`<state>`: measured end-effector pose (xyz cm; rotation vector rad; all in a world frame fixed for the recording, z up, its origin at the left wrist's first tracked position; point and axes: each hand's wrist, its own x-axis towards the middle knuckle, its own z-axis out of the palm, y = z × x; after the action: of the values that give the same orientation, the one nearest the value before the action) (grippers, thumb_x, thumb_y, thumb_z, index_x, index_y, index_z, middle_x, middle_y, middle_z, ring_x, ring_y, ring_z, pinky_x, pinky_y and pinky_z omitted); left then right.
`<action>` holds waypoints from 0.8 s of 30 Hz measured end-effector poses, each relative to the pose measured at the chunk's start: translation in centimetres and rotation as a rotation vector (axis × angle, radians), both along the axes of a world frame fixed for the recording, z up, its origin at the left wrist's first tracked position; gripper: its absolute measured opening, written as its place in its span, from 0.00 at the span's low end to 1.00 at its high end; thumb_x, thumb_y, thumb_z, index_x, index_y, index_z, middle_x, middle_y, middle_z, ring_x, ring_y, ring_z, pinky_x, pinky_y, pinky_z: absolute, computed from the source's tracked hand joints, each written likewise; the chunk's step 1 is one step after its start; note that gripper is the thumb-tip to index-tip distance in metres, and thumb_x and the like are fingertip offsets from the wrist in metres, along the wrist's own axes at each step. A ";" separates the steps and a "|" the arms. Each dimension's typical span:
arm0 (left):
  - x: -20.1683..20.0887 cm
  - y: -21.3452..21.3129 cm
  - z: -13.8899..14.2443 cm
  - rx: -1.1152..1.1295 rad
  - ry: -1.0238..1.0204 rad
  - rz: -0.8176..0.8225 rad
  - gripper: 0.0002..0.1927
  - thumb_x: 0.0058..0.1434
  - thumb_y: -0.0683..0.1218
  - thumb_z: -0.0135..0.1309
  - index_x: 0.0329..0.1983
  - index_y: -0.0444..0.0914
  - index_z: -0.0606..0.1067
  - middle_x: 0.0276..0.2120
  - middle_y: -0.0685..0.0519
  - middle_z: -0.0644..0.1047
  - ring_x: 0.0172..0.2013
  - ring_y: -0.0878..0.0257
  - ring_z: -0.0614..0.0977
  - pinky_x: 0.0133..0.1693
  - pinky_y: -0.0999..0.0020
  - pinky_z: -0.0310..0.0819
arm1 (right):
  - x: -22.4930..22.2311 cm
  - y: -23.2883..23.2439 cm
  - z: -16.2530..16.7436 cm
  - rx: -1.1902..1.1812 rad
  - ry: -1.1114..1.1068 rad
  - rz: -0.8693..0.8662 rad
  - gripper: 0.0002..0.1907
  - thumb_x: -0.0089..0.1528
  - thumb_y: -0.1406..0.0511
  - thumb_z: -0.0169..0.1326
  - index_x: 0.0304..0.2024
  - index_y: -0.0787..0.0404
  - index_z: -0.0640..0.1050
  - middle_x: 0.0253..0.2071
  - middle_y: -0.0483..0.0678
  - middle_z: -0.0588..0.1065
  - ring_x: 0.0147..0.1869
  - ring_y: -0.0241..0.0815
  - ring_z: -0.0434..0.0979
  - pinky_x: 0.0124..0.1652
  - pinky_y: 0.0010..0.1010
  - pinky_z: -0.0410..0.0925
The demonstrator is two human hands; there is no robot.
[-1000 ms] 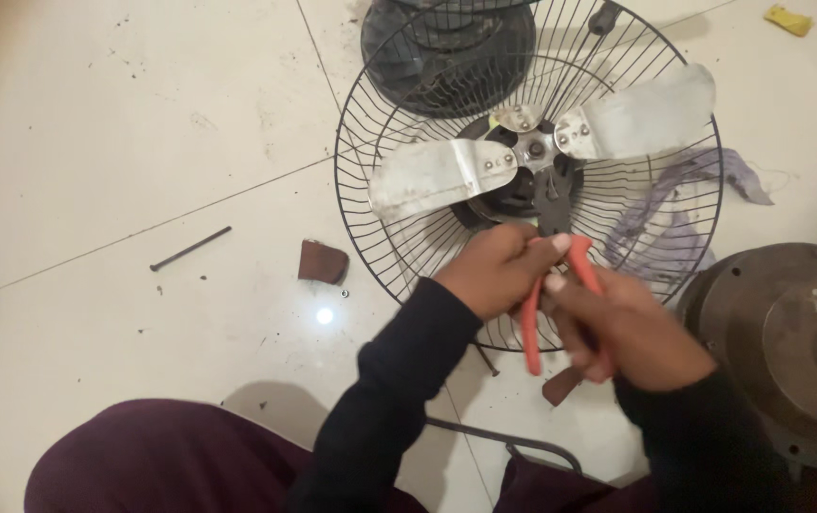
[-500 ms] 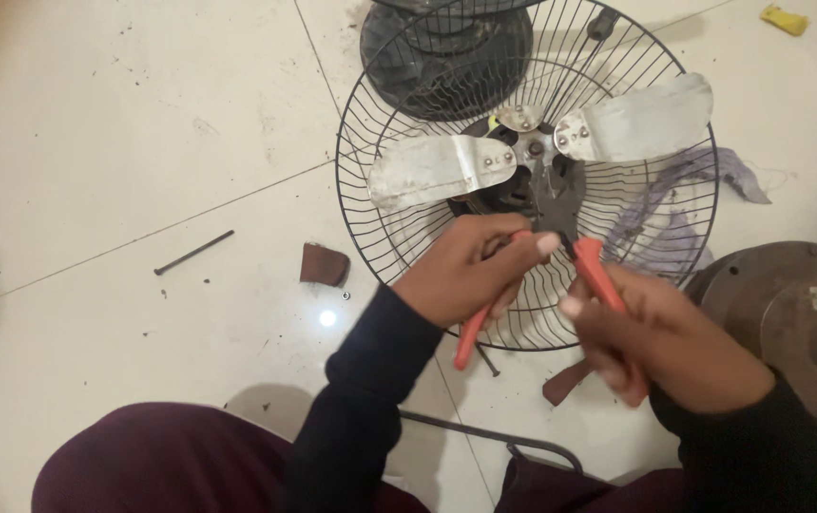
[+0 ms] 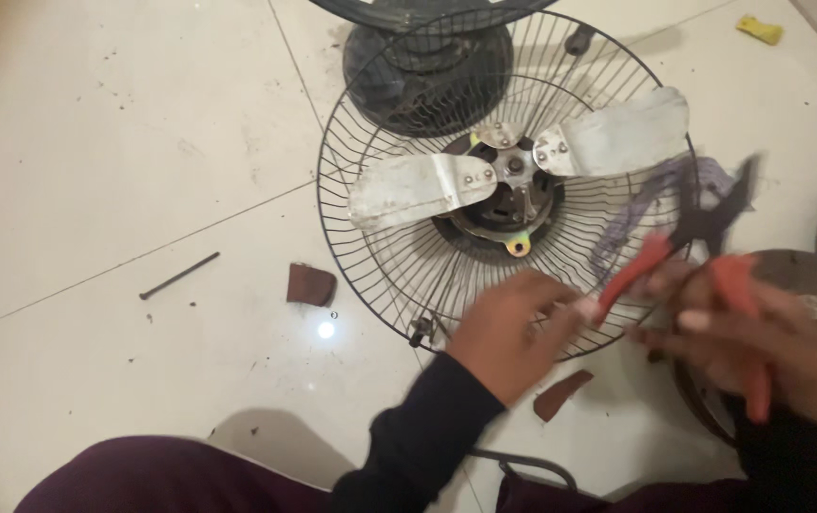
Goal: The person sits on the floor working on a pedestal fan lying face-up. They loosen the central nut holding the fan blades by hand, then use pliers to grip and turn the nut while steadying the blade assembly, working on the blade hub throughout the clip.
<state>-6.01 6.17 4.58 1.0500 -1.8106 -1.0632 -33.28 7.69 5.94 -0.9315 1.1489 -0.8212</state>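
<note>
Since the earlier frame the pliers (image 3: 703, 256) have swung right, off the fan hub (image 3: 513, 171); the right hand (image 3: 760, 347) grips their red handles, blurred, over the fan guard's (image 3: 370, 228) right rim; the left hand (image 3: 513, 328) hangs loosely curled at the guard's lower rim, fingertips touching one handle; a nail (image 3: 178, 275) lies on the floor tiles (image 3: 95, 142), left.

We see a pale tiled floor (image 3: 95, 142) bearing a wire fan guard (image 3: 408, 256), a long nail (image 3: 178, 275), and brown scraps (image 3: 310, 283).
</note>
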 end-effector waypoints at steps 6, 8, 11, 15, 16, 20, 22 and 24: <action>1.3 -2.3 -0.7 -0.011 -0.235 0.373 0.14 0.66 0.50 0.59 0.49 0.37 0.77 0.39 0.47 0.79 0.38 0.52 0.83 0.40 0.59 0.76 | -2.6 0.8 -0.6 -0.419 0.762 0.078 0.10 0.68 0.65 0.52 0.49 0.64 0.75 0.48 0.53 0.72 0.67 0.50 0.67 0.59 0.42 0.65; 1.1 -2.7 -0.6 -0.218 -0.259 0.393 0.21 0.61 0.47 0.62 0.56 0.35 0.74 0.43 0.44 0.76 0.41 0.49 0.81 0.39 0.57 0.75 | -2.3 1.3 0.2 -0.580 1.116 0.143 0.13 0.70 0.64 0.51 0.54 0.61 0.79 0.45 0.52 0.71 0.68 0.50 0.63 0.59 0.38 0.63; 0.9 -3.4 -0.2 -0.468 -0.340 0.378 0.26 0.57 0.45 0.62 0.59 0.35 0.72 0.43 0.45 0.75 0.42 0.48 0.79 0.41 0.57 0.75 | -0.4 1.6 1.2 -0.610 0.745 0.161 0.15 0.72 0.61 0.46 0.55 0.61 0.77 0.65 0.54 0.65 0.68 0.42 0.67 0.61 0.36 0.63; 1.9 -3.5 0.0 -0.301 -0.266 0.400 0.17 0.60 0.46 0.62 0.51 0.34 0.76 0.36 0.45 0.76 0.36 0.50 0.80 0.37 0.57 0.75 | 2.1 1.3 1.8 -0.130 0.397 0.027 0.24 0.72 0.60 0.46 0.68 0.65 0.72 0.53 0.57 0.74 0.60 0.47 0.71 0.60 0.41 0.63; 2.3 -3.3 -0.1 -0.162 -0.230 0.379 0.14 0.62 0.46 0.61 0.47 0.35 0.77 0.33 0.46 0.77 0.32 0.52 0.81 0.35 0.58 0.75 | 2.4 1.1 2.1 -0.112 0.313 0.033 0.23 0.72 0.60 0.46 0.64 0.69 0.72 0.54 0.57 0.74 0.63 0.46 0.71 0.62 0.41 0.63; 2.6 -2.4 -0.8 -0.049 -0.167 0.338 0.11 0.64 0.48 0.58 0.39 0.35 0.78 0.30 0.48 0.79 0.29 0.55 0.83 0.33 0.59 0.76 | 3.1 1.1 3.4 -0.016 0.082 -0.131 0.25 0.69 0.61 0.47 0.63 0.73 0.70 0.62 0.53 0.72 0.66 0.48 0.72 0.63 0.42 0.65; 2.7 -2.1 -1.1 0.016 -0.256 0.279 0.13 0.63 0.50 0.58 0.38 0.35 0.79 0.31 0.47 0.79 0.31 0.53 0.82 0.34 0.58 0.75 | 4.0 1.1 3.5 -0.099 0.180 -0.023 0.24 0.68 0.62 0.49 0.61 0.73 0.73 0.61 0.50 0.73 0.66 0.41 0.73 0.61 0.36 0.64; 2.8 -2.0 -1.2 -0.023 -0.325 0.271 0.14 0.62 0.51 0.58 0.38 0.35 0.79 0.31 0.45 0.79 0.32 0.50 0.82 0.34 0.56 0.75 | 5.0 1.2 3.4 -0.112 0.302 0.021 0.22 0.68 0.62 0.51 0.59 0.70 0.75 0.53 0.50 0.73 0.59 0.40 0.73 0.56 0.34 0.64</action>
<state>-3.24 4.18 3.42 1.4734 -1.8550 -0.7387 -28.26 8.84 9.32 -1.1885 1.3600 -0.7501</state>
